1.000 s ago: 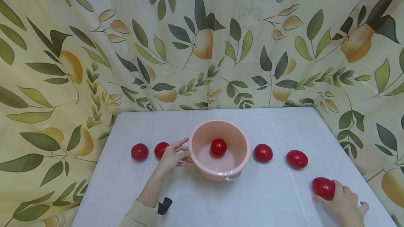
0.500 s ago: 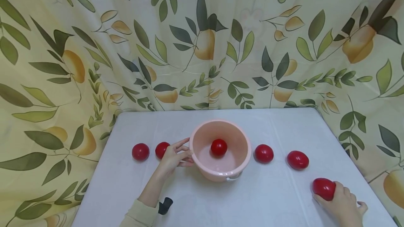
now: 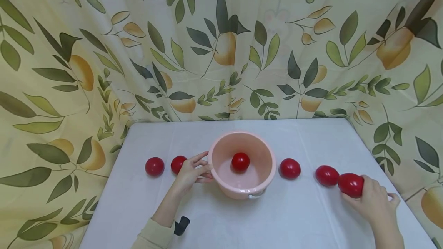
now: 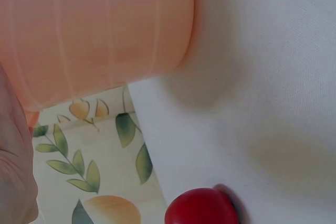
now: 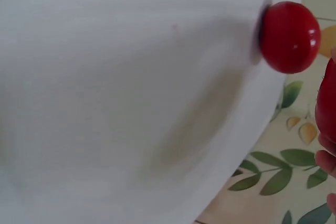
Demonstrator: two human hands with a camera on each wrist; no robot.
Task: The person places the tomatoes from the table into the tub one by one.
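Observation:
A pink bucket [image 3: 242,187] stands upright on the table with one glossy red ball [image 3: 240,162] inside. My left hand [image 3: 192,170] holds the left side of its rim; in the left wrist view, part of that hand [image 4: 16,166] lies beside the bucket wall [image 4: 100,30]. At the right, my right hand [image 3: 373,199] grips a red oval ball [image 3: 351,185], its fingers and thumb around the near side. That ball is cut off at the edge of the right wrist view. Just left of it, another red oval ball [image 3: 327,175] sits on the table, overlapping it in view.
A red ball [image 3: 290,168] rests to the right of the bucket. To the left are two more, a red ball [image 3: 154,166] and a red ball [image 3: 178,164] partly behind my left hand. A patterned curtain [image 3: 228,68] hangs behind the white table [image 3: 277,222].
My right hand has moved away from me and slightly left with the red oval ball, bringing it near the neighbouring one. The left hand and bucket have stayed in place.

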